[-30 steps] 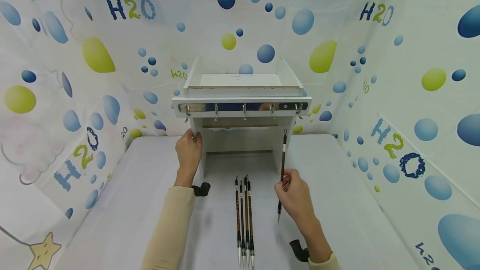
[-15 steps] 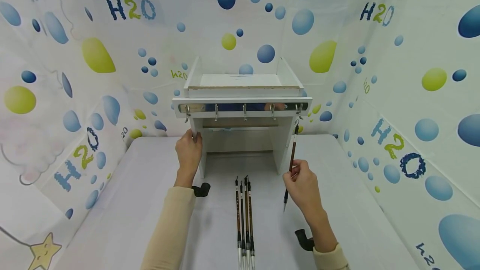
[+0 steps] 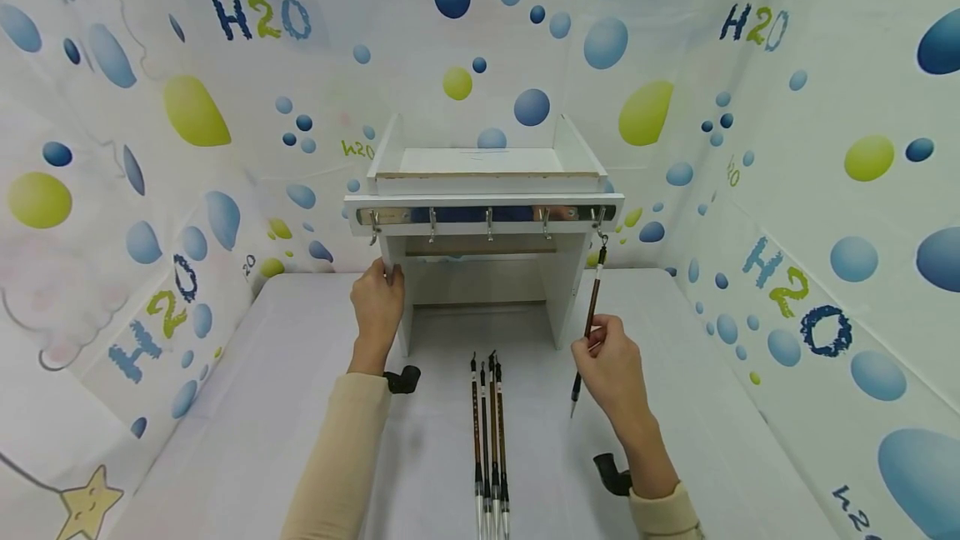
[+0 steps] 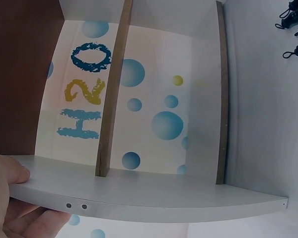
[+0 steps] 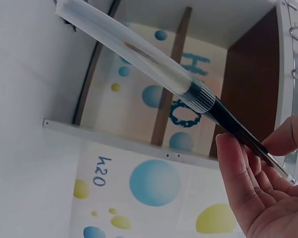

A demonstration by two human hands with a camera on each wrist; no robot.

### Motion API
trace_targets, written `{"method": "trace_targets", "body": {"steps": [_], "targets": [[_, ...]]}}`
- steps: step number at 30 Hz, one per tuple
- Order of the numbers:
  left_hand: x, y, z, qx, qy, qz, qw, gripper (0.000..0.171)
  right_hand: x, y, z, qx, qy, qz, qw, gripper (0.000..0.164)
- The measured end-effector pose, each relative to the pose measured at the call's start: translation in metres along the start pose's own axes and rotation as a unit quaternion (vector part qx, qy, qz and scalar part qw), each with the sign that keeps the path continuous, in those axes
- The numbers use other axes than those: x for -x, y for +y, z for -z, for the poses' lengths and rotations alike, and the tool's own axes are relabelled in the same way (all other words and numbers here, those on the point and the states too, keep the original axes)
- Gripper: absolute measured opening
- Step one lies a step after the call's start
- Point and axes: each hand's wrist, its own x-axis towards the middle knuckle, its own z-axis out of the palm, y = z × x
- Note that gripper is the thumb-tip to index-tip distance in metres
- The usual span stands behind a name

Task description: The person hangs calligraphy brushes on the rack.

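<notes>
My right hand (image 3: 611,361) pinches the handle of a calligraphy brush (image 3: 594,298) between thumb and fingers. The brush stands tilted, loop end up, right at the rightmost hook (image 3: 598,219) of the rack. Its bristle end, inside a clear cap (image 5: 134,49), points down in the head view. My left hand (image 3: 377,307) grips the left side panel (image 4: 139,193) of the white shelf unit (image 3: 483,183), thumb on one face and fingers on the other. Several more brushes (image 3: 491,432) lie side by side on the white table, loops toward the shelf.
A shiny hook strip (image 3: 480,214) with several hooks runs across the shelf front. The white table (image 3: 225,432) spreads around the unit. Printed walls (image 3: 750,148) with bubbles and H2O lettering enclose the back and sides. Black wrist mounts (image 3: 403,379) sit on both wrists.
My right hand has moved right and slightly up with the brush, bringing its loop from beside the right panel to the rightmost hook. The left hand stays on the panel.
</notes>
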Motion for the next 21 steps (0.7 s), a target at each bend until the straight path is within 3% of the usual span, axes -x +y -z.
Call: {"method": "trace_targets", "body": {"steps": [21], "targets": [[0.0005,-0.0014,-0.0015,0.003,0.011,-0.012,0.9999,0.017,-0.0094,0.002,0.0019,0.015,-0.024,-0.02,0.999,0.035]]}}
